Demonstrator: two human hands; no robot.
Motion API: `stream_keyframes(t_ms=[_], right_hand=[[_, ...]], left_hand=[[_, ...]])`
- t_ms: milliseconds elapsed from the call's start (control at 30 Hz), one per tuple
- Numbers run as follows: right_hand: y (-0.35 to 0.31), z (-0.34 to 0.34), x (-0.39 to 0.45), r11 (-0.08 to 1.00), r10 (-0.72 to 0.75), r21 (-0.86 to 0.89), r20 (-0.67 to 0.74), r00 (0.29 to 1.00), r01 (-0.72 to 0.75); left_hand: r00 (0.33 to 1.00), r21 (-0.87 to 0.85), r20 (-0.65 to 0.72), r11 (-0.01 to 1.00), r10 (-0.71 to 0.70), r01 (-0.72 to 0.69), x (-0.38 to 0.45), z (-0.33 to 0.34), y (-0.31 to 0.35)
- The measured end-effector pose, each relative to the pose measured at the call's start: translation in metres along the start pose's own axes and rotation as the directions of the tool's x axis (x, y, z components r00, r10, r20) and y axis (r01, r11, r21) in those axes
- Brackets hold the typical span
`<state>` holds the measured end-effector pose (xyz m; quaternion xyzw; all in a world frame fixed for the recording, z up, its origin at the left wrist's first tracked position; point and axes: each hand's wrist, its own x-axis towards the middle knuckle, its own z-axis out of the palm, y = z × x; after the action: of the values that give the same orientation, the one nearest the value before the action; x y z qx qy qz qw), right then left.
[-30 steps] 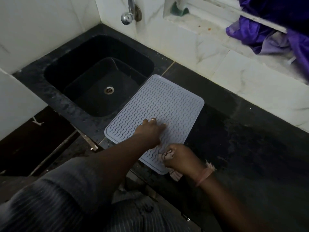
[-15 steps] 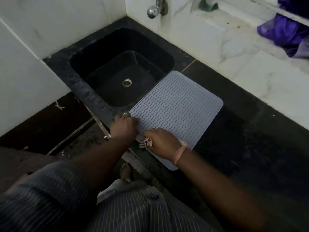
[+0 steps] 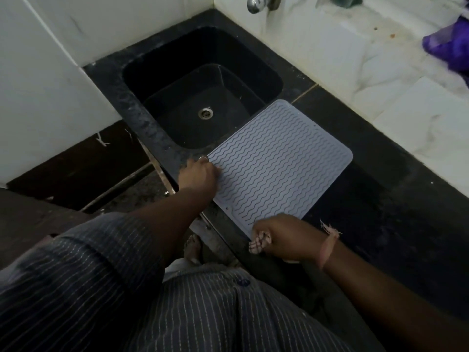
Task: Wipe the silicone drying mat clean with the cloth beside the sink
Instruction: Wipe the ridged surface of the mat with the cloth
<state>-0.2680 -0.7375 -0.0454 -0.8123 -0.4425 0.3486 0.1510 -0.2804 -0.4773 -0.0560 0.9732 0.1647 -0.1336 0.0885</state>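
Two hands work at one grey mat (image 3: 279,163) with wavy ridges, which lies flat on the black counter (image 3: 380,199) just beside the sink (image 3: 203,97), its far corner reaching over the sink's rim at about 4 o'clock from the drain (image 3: 205,113). The left hand (image 3: 199,175) rests on the mat's near-left corner, at 9 o'clock on the mat, fingers curled down onto the edge; whether they pinch it I cannot tell. The right hand (image 3: 284,237) sits at the mat's near corner, at 6 o'clock, fingers bunched tight round a checked cloth (image 3: 258,243) that sticks out of the fist on its left side. A tap (image 3: 255,5) juts from the wall at 12 o'clock, and purple fabric (image 3: 449,45) lies at 2 o'clock.
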Motion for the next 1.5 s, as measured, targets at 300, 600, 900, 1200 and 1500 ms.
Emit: stream_keyframes(t_ms=[300,600,900,1200,1500], right_hand=[[-0.026,0.012,0.063,0.993,-0.086,-0.102,-0.257,0.963,0.061],[0.001,0.001,-0.008,0.997,0.078,-0.028,0.099,0.992,-0.075],[-0.043,-0.050,0.099,0.986,0.010,0.161,-0.339,0.941,0.047],[-0.040,-0.017,0.161,0.961,-0.238,-0.209,-0.282,0.929,0.183],[-0.020,-0.001,0.076,0.954,-0.269,-0.188,-0.176,0.947,0.236]], left_hand=[[0.995,-0.034,-0.093,0.999,-0.042,0.039,-0.003,0.011,-0.004],[0.995,-0.228,-0.044,0.970,-0.093,0.080,0.003,0.014,-0.009],[0.939,-0.465,-0.126,0.855,-0.319,0.228,-0.003,0.020,-0.044],[0.972,-0.181,-0.098,0.965,-0.212,0.192,0.002,0.012,-0.055],[0.970,-0.164,-0.084,0.964,-0.226,0.210,0.012,0.009,-0.056]])
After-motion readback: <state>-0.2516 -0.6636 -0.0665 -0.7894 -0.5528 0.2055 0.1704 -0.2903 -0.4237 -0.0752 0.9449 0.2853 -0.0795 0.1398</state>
